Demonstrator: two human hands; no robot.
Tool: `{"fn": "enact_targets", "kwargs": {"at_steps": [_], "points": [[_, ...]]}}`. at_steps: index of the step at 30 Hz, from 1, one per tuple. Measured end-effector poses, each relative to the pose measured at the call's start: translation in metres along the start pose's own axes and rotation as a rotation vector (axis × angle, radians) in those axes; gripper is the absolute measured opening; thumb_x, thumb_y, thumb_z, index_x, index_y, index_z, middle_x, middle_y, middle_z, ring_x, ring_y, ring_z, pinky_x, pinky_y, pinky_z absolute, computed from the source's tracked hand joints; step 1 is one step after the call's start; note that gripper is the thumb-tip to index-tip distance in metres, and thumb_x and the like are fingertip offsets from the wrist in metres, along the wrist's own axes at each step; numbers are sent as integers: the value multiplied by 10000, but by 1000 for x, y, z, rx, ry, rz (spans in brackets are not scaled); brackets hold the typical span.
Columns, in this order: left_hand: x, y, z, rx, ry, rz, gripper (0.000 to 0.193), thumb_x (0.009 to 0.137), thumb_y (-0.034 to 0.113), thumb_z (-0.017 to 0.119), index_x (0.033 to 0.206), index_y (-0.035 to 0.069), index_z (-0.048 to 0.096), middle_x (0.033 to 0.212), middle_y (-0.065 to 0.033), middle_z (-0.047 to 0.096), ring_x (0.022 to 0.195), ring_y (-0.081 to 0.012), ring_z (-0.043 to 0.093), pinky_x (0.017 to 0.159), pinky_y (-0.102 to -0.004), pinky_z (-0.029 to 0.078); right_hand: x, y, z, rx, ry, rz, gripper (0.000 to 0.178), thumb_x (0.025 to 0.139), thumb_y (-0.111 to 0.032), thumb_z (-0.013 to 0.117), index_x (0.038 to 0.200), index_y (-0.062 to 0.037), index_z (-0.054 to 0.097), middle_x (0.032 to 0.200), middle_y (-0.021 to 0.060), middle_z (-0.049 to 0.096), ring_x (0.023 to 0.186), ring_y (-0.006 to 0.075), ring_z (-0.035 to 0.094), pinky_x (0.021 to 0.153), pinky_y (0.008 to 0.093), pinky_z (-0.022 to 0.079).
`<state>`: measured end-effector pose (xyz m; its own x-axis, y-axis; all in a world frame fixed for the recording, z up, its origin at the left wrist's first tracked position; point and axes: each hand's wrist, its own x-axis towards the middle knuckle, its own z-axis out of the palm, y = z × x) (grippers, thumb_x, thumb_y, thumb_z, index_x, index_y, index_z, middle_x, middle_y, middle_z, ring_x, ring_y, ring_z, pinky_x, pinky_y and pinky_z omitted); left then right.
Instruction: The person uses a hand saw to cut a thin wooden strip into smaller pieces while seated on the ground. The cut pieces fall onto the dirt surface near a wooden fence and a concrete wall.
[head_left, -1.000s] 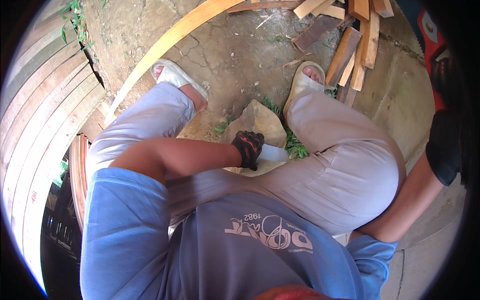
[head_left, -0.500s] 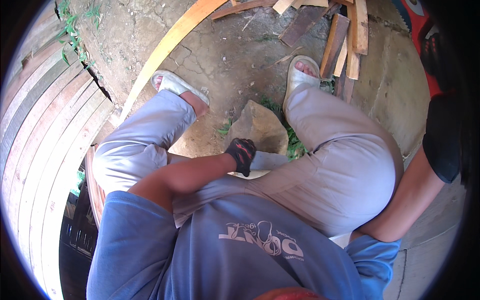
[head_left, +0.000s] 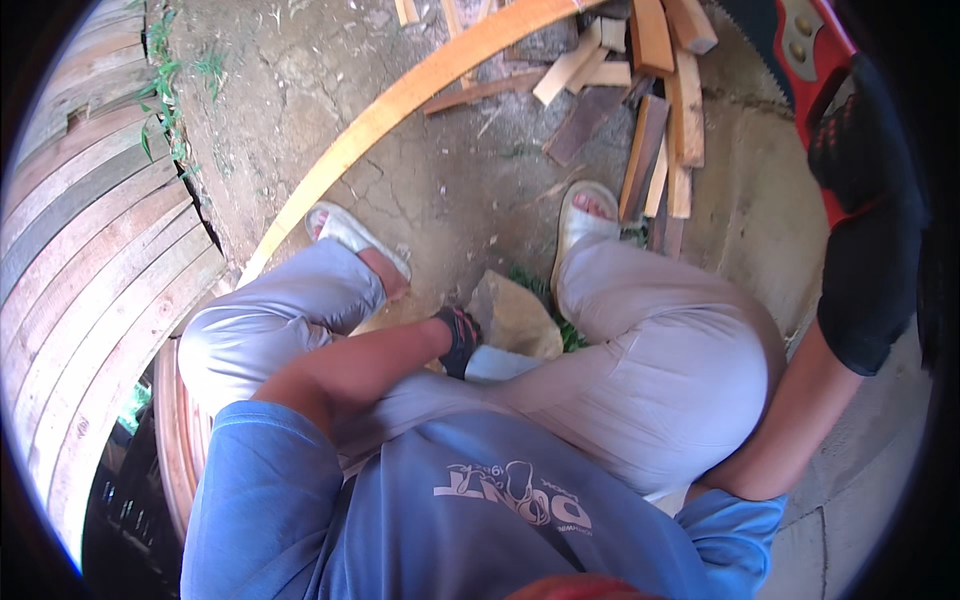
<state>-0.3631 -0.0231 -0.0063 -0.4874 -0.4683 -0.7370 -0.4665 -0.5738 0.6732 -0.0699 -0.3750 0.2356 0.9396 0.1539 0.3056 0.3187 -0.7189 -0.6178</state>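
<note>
The right grip [head_left: 862,145] clasps a red-handled saw [head_left: 800,48] reaching ahead-left of it; a firm, even hold would keep it steady. The left grip [head_left: 461,341] curls beside a pale block [head_left: 502,366], grasping or not I cannot tell. Wood pieces [head_left: 684,120] lie left of the right grip.

The gloved right hand [head_left: 858,150] gripped a red-handled saw [head_left: 800,40], the gloved left hand [head_left: 461,340] was between the legs [head_left: 675,350] near a rock [head_left: 517,315], a long yellow plank [head_left: 400,97] ran past the left sandal [head_left: 347,229], short wood pieces [head_left: 684,110] lay beyond the right sandal [head_left: 583,226].
</note>
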Motion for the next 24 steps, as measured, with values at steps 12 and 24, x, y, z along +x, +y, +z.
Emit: {"fn": "enact_targets", "kwargs": {"at_steps": [12, 24], "points": [[35, -6, 28, 247, 70, -14, 830, 711, 759, 796, 1227, 109, 810, 1329, -154, 744, 1195, -355, 712, 1050, -475, 537, -15, -72, 0, 210, 105, 353, 333, 1014, -189, 732, 1333, -104, 775, 1150, -16, 776, 819, 30, 609, 682, 207, 493], [-38, 13, -26, 273, 209, -305, 952, 681, 877, 748, 1214, 91, 816, 1297, -137, 764, 1181, -350, 719, 1047, -478, 536, -34, -69, 16, 39, 45, 166, 403, 936, -343, 784, 1245, -83, 788, 1180, 156, 795, 1134, 304, 753, 1000, 402, 561]]}}
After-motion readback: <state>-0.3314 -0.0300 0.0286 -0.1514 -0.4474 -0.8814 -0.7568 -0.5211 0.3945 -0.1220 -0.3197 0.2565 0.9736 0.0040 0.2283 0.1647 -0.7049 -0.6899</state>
